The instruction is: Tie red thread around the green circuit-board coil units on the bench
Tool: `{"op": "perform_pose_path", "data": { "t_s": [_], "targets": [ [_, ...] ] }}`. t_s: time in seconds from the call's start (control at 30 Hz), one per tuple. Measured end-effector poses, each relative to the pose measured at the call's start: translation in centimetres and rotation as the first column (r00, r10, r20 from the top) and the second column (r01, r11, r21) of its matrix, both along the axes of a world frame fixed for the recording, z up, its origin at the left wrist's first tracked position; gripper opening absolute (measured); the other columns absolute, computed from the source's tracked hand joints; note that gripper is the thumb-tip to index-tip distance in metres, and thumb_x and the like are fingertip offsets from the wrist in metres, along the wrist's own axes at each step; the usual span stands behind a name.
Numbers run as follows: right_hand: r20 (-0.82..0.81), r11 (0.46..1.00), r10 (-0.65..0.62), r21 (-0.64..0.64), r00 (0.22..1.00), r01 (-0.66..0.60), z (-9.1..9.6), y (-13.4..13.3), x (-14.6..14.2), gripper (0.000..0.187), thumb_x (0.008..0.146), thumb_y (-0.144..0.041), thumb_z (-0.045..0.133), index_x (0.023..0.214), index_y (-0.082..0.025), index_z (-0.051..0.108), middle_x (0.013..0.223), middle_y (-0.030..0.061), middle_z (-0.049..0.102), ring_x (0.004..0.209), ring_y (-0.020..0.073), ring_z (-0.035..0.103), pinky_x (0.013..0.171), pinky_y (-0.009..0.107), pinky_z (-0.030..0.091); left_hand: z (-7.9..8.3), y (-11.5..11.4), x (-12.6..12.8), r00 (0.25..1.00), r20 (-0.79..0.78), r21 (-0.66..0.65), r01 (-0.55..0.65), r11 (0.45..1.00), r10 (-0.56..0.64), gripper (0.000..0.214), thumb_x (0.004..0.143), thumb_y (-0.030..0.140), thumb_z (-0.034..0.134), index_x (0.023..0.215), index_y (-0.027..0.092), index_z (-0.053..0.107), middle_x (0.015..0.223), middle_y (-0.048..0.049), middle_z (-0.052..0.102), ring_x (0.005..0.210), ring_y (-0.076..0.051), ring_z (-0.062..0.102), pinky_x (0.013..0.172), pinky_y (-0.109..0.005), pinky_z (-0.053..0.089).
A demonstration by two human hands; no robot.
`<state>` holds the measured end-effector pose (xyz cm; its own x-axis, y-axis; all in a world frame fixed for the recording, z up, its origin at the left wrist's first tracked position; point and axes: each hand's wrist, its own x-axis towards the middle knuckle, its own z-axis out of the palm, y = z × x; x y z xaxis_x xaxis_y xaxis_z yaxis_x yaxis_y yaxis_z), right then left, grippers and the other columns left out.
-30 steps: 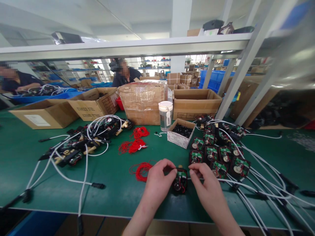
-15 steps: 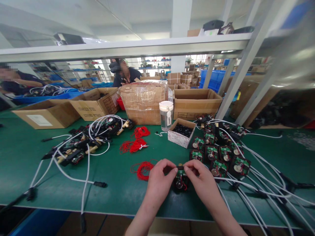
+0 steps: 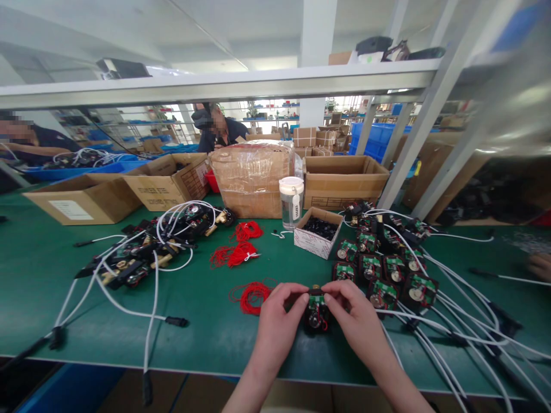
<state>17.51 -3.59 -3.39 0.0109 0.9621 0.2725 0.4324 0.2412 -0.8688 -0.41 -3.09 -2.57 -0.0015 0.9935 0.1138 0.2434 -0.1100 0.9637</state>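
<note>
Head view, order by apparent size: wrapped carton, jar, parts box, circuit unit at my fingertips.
1. Wrapped carton
2. Parts box
3. Jar and circuit unit: too alike to rank; the unit is nearer the camera.

Light: bright and soft across the room, palest at the far end | Glare: white streaks on the taped carton [image 3: 252, 180], hazy sheen on plastic sheeting [image 3: 501, 109] | Shadows: faint on the green worktop [image 3: 210, 344], dimmer beneath it | Blur: right edge smeared | Distortion: outer edges stretched

L hand [image 3: 279, 321], R hand [image 3: 358, 316] facing e/o, fingers [image 3: 296, 289] bent.
</note>
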Motion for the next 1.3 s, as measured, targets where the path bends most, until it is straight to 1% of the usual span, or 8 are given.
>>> {"op": "perform_pose_path", "data": {
  "t_s": [0.1, 0.2, 0.33, 0.47, 0.57, 0.77, 1.03, 1.3],
  "targets": [
    [-0.008, 1.000, 0.029, -0.006, 1.000, -0.029, -0.3, -0.2, 0.5, 0.018, 0.096, -0.034, 0.056, 0.103, -0.026, 0.071, 0.097, 0.0047, 0.067, 0.092, 0.0230, 0.062, 0.075, 0.035, 0.050, -0.1, -0.2, -0.5, 0.999, 0.033, -0.021, 0.037, 0.999, -0.037, 0.021, 0.090, 0.030, 0.061, 0.101, 0.024, 0.078, 0.100, -0.0041, 0.074, 0.097, -0.021, 0.069, 0.093, -0.036, 0.053],
    [-0.004, 0.999, 0.039, -0.006, 0.999, -0.039, -0.5, -0.4, 0.8, 0.019, 0.096, -0.034, 0.057, 0.105, -0.027, 0.072, 0.097, 0.0048, 0.066, 0.092, 0.0228, 0.062, 0.078, 0.035, 0.050, -0.3, -0.4, -0.8, 0.996, 0.073, -0.050, 0.057, 0.997, -0.053, 0.024, 0.086, 0.028, 0.064, 0.104, 0.025, 0.079, 0.102, -0.0039, 0.073, 0.099, -0.022, 0.068, 0.094, -0.036, 0.052],
    [0.021, 0.999, 0.040, -0.005, 0.999, -0.040, -0.5, -0.5, 0.9, 0.020, 0.096, -0.033, 0.057, 0.108, -0.027, 0.072, 0.097, 0.0044, 0.065, 0.088, 0.0216, 0.062, 0.078, 0.034, 0.049, -1.0, -0.5, -0.7, 0.992, 0.115, -0.084, 0.057, 0.995, -0.047, 0.028, 0.081, 0.027, 0.066, 0.106, 0.025, 0.079, 0.102, -0.0042, 0.072, 0.098, -0.021, 0.068, 0.092, -0.035, 0.052],
    [0.036, 0.998, 0.054, 0.009, 0.998, -0.054, -0.3, -0.6, 0.8, 0.022, 0.097, -0.033, 0.055, 0.109, -0.027, 0.072, 0.098, 0.0046, 0.065, 0.092, 0.0220, 0.063, 0.080, 0.034, 0.050, -1.5, -0.7, -0.4, 0.993, 0.116, -0.094, 0.023, 0.995, -0.013, 0.029, 0.084, 0.030, 0.065, 0.109, 0.024, 0.078, 0.096, -0.0043, 0.069, 0.088, -0.020, 0.066, 0.084, -0.033, 0.052],
    [0.042, 0.998, 0.054, 0.004, 0.998, -0.055, -0.2, -0.6, 0.8, 0.022, 0.097, -0.032, 0.054, 0.109, -0.027, 0.071, 0.098, 0.0045, 0.064, 0.091, 0.0217, 0.063, 0.080, 0.033, 0.050, -1.5, -0.9, -0.2, 0.994, 0.110, -0.085, 0.004, 0.996, 0.006, 0.030, 0.084, 0.029, 0.064, 0.111, 0.024, 0.077, 0.096, -0.0044, 0.068, 0.087, -0.020, 0.065, 0.083, -0.033, 0.052],
    [0.049, 0.998, 0.065, 0.001, 0.997, -0.065, -0.1, -0.6, 0.8, 0.022, 0.098, -0.031, 0.053, 0.111, -0.026, 0.070, 0.097, 0.0042, 0.062, 0.088, 0.0206, 0.062, 0.079, 0.033, 0.050, -1.8, -1.6, -0.3, 0.993, 0.111, -0.076, 0.042, 0.996, -0.033, 0.039, 0.081, 0.021, 0.062, 0.118, 0.025, 0.074, 0.100, -0.0044, 0.064, 0.084, -0.018, 0.065, 0.081, -0.032, 0.055],
    [0.080, 0.994, 0.108, -0.012, 0.991, -0.107, -0.1, -0.8, 1.1, 0.025, 0.098, -0.027, 0.050, 0.115, -0.026, 0.068, 0.097, 0.0035, 0.060, 0.087, 0.0193, 0.061, 0.080, 0.033, 0.050, -2.2, -2.1, -0.1, 0.999, 0.027, -0.032, 0.043, 0.999, -0.042, 0.043, 0.085, 0.020, 0.058, 0.125, 0.027, 0.070, 0.102, -0.0046, 0.062, 0.087, -0.018, 0.066, 0.082, -0.033, 0.056],
    [0.106, 0.980, 0.182, -0.102, 0.978, -0.172, -0.2, -1.3, 1.5, 0.043, 0.090, -0.015, 0.049, 0.130, -0.028, 0.060, 0.102, 0.0032, 0.059, 0.081, 0.0171, 0.060, 0.078, 0.034, 0.053, -2.3, -2.3, -0.1, 0.999, -0.032, 0.001, 0.037, 0.999, -0.037, 0.042, 0.088, 0.020, 0.056, 0.128, 0.027, 0.068, 0.103, -0.0048, 0.063, 0.087, -0.017, 0.067, 0.083, -0.033, 0.057]
  ]
}}
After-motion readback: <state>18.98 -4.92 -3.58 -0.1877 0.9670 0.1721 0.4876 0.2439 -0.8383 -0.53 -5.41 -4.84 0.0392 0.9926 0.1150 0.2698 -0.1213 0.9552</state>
